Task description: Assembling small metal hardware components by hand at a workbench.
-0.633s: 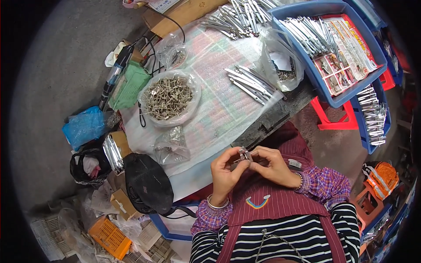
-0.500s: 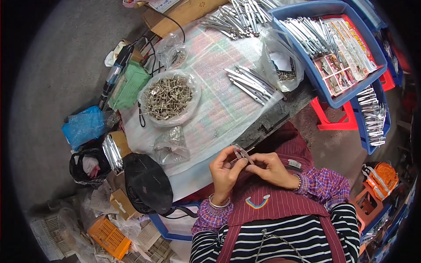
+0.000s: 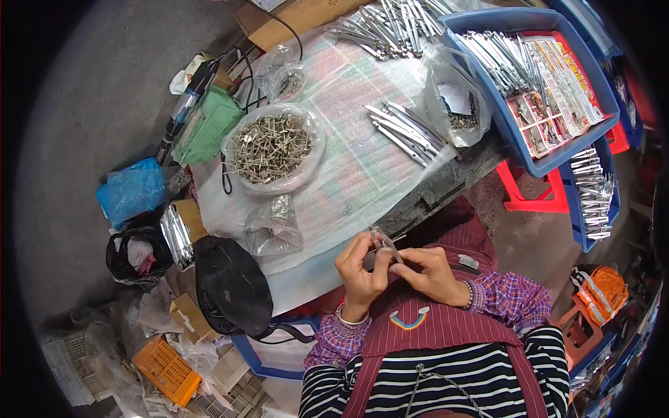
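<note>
Above my lap, by the table's near edge, both hands meet on a small, thin, shiny piece; its kind is too small to tell, and fingers cover part of it. My left hand pinches it between thumb and fingertips. The fingers of my right hand are closed at its lower end. Beyond them on the table sits a clear bag of metal pins with heads. To its right lies a small pile of silver metal strips.
A blue tray with strips and a compartment box stands at the right, over a red stool. A bag of small dark parts is beside it. A power tool and black cap lie left. Loose strips cover the table's far end.
My fingers have shifted slightly on the small piece, and its angle has changed a little. The view has moved slightly; the table's contents stay put.
</note>
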A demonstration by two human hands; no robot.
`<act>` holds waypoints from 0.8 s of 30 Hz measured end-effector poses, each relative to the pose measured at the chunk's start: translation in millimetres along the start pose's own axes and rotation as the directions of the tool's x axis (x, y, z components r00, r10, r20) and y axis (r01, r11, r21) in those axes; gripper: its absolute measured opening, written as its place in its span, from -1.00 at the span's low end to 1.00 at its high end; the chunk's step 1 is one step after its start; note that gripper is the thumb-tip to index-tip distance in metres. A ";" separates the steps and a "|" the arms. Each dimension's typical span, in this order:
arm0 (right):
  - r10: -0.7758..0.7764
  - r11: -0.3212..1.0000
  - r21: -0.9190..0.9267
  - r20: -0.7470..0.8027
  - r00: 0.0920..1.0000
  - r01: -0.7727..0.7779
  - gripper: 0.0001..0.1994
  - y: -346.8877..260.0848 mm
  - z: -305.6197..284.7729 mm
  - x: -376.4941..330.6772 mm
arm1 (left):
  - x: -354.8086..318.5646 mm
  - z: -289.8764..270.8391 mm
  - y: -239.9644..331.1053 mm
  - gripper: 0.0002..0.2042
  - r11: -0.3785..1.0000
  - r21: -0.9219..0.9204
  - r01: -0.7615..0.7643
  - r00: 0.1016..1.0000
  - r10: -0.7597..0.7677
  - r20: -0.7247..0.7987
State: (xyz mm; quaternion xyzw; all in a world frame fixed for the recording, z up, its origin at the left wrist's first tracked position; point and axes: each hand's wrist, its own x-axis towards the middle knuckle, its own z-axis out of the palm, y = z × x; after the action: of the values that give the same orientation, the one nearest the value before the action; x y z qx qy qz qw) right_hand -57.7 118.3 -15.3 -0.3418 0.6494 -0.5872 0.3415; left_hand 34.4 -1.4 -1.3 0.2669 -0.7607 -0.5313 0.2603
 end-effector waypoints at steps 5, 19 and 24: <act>0.015 1.000 0.011 0.014 1.000 -0.015 -0.85 -1.4 2.2 -0.2 | -2.6 -3.9 -6.3 -0.85 0.989 -0.029 0.145 0.989 -0.144 0.024; 0.072 0.991 0.113 -0.012 0.997 -0.070 -0.85 3.2 2.7 2.3 | 9.0 2.9 0.6 -0.81 0.996 0.006 0.090 0.996 -0.090 -0.003; 0.093 0.989 0.113 0.053 0.994 -0.098 -0.84 1.2 0.7 2.5 | 4.6 -4.3 -4.7 -0.80 0.990 0.057 0.132 0.991 -0.133 0.021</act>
State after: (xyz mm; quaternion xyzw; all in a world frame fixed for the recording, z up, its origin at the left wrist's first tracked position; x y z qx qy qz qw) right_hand -58.5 115.9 -16.6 -0.3039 0.6218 -0.5983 0.4039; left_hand 34.7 -8.7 -3.9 0.3173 -0.7588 -0.5296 0.2075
